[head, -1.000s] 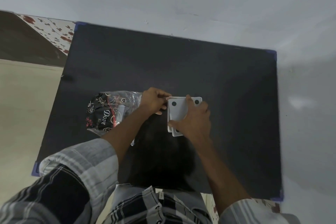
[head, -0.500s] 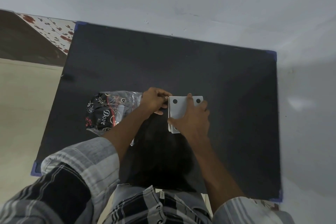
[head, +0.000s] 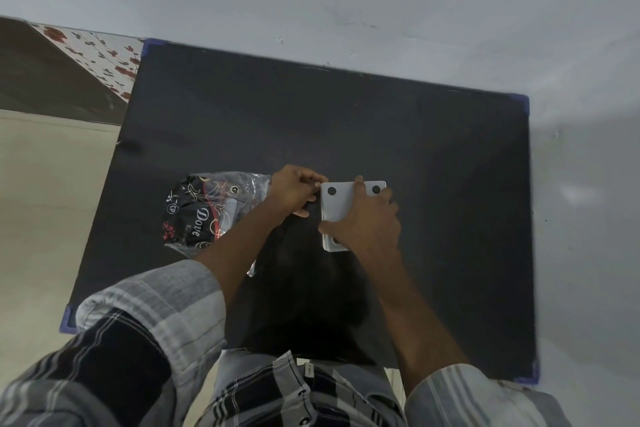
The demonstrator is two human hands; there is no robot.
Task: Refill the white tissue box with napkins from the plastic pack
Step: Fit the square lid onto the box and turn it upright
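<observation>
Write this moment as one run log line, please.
right hand: pressing on white tissue box | left hand: at box's left edge | plastic pack: left, on table

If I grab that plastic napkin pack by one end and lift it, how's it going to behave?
The plastic pack would probably sag and crinkle: its clear film looks wrinkled and loose, not taut. It likely feels light, since much of the wrapper lies slack on the black table. The glossy film may slip in a loose grip. How many napkins remain inside cannot be told.

Glossy crinkled plastic pack (head: 207, 211), matt table (head: 311, 128)
</observation>
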